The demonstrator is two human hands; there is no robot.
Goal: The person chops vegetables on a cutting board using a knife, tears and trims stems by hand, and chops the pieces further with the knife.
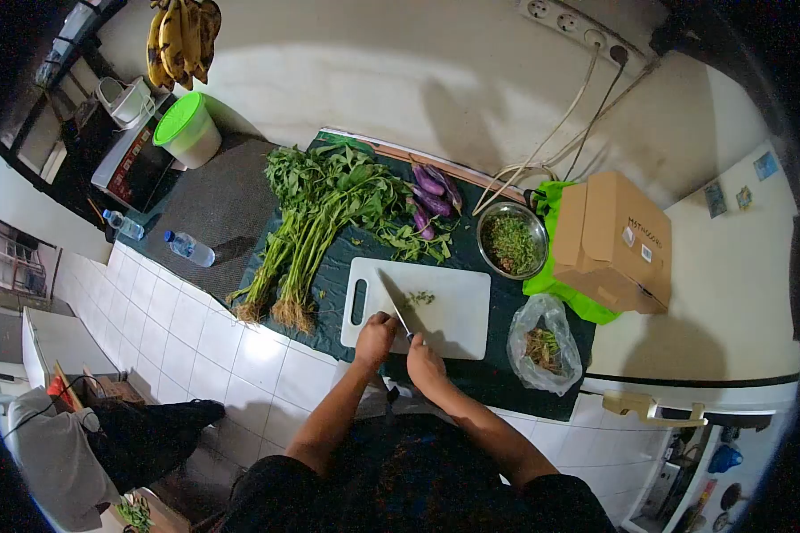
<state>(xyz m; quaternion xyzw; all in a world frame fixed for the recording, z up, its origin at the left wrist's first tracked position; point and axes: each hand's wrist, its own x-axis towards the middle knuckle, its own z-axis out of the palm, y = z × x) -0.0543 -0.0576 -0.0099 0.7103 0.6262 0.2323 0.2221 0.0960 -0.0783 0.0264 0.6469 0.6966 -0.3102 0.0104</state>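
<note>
A white cutting board (460,306) with a handle slot lies on the dark green cover in front of me. My right hand (426,362) is closed round the handle of a kitchen knife (396,298), whose blade points up and left across the board. Close to the blade's left side, my left hand (376,339) is closed over the board's lower edge. Whatever it holds is hidden. A small heap of chopped greens (420,298) rests just right of the blade. Behind the board lie long leafy stalks with roots (311,235) and several purple eggplants (432,194).
Right of the board stand a metal bowl of cut greens (512,238), a clear plastic bag of scraps (545,346) and a cardboard box (613,242). To the left are two water bottles (189,249) and a lidded bucket (187,131). Bananas (183,43) hang above.
</note>
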